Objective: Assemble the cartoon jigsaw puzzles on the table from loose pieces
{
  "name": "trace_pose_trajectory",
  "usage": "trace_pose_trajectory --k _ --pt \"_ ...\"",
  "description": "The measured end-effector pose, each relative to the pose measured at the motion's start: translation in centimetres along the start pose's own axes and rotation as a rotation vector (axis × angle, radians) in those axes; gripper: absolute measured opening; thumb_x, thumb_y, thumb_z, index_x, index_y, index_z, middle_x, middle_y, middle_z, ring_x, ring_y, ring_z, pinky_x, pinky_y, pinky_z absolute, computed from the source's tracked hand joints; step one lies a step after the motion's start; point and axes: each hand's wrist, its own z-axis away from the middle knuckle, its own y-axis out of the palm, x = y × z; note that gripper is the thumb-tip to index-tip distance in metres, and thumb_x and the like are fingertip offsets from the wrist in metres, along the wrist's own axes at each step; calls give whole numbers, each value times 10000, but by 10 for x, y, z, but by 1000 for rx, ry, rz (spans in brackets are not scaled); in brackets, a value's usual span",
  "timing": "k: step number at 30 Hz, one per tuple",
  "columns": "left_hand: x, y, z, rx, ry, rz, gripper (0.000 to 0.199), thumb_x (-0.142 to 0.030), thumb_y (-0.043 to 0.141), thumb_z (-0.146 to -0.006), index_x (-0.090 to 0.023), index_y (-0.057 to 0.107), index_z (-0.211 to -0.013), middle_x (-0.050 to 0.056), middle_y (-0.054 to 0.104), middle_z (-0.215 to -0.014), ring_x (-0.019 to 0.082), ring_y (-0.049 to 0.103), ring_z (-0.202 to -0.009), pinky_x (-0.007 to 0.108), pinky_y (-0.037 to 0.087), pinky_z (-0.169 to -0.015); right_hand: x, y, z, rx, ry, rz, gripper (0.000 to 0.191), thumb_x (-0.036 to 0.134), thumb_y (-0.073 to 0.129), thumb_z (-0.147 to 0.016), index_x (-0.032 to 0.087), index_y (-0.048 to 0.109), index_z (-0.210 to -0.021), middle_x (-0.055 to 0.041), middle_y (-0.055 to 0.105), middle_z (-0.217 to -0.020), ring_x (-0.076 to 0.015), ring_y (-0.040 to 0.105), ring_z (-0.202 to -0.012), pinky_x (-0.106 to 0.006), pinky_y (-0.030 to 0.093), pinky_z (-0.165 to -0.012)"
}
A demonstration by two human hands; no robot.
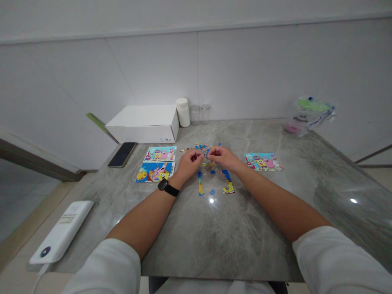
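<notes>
My left hand, wearing a black watch, has thumb and fingers pinched together above the table's middle. Facing it, fingertips nearly meeting, my right hand is pinched too. What either holds is too small to make out. Loose jigsaw pieces lie scattered just beyond the hands. Nearer to me, a joined strip of puzzle pieces lies on the left and a hook-shaped joined section on the right. Single blue pieces rest between them.
Cartoon picture cards and a phone lie left; another card lies right. Behind stand a white box, a white bottle and clear glasses. A plastic bag sits far right, a white corded device near left.
</notes>
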Motion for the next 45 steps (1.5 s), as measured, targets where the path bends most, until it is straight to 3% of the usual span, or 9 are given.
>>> trace_pose_trajectory --k 4,7,9,14,19,24,29,40,45 --pt "5 1 0 2 -22 -1 215 -378 614 -992 -200 714 -922 14 688 -877 156 607 -787 285 536 -713 -1 -4 -2 -52 -80 131 336 454 769 -755 194 679 -947 -5 700 -864 -147 607 -753 -290 486 -728" --pt "2 2 0 38 42 -51 202 -342 620 -996 -196 708 -888 22 688 -870 168 619 -815 300 525 -755 1 -7 -2 -52 -147 193 323 418 726 -807 199 688 -1042 -33 725 -979 -161 637 -838 -299 510 -775" --pt "-1 2 1 73 91 -96 193 -316 629 -994 -195 699 -860 26 689 -862 177 628 -833 312 518 -784 3 -8 -2 -17 -154 218 326 418 729 -823 196 695 -1060 -31 726 -950 -158 636 -825 -296 515 -773" --pt "-9 2 4 150 146 -164 203 -304 627 -1002 -197 705 -849 41 688 -861 193 642 -841 325 512 -795 7 -16 -1 136 -113 271 292 430 772 -803 191 712 -959 -4 718 -817 -147 638 -750 -273 511 -721" --pt "-14 3 7 254 236 -205 165 -294 623 -1009 -211 744 -934 58 725 -914 222 663 -917 371 519 -868 16 -35 5 325 -10 422 191 327 789 -776 193 753 -907 4 752 -789 -146 654 -715 -251 485 -680" --pt "-14 2 8 364 358 -322 127 -270 649 -977 -234 767 -1004 76 741 -1029 242 676 -999 406 519 -940 20 -44 8 397 60 626 97 221 765 -763 201 790 -855 15 749 -743 -142 642 -672 -240 445 -643" --pt "-10 2 8 423 423 -348 160 -275 651 -973 -270 802 -1026 78 727 -1034 240 672 -1002 404 517 -924 18 -35 9 438 87 715 95 158 713 -792 205 789 -826 17 754 -750 -142 645 -686 -242 444 -659" --pt "-10 4 9 502 392 -412 182 -288 662 -971 -297 836 -1022 81 734 -1058 248 673 -1001 416 509 -926 16 -17 10 301 150 951 110 207 736 -816 225 777 -716 -18 766 -732 -178 657 -688 -270 418 -625" --pt "-7 4 10 508 403 -455 190 -299 652 -979 -300 835 -1032 81 725 -1067 242 668 -1001 418 509 -937 16 -16 11 263 203 988 117 194 758 -808 225 790 -700 -48 768 -745 -209 676 -725 -289 449 -682"
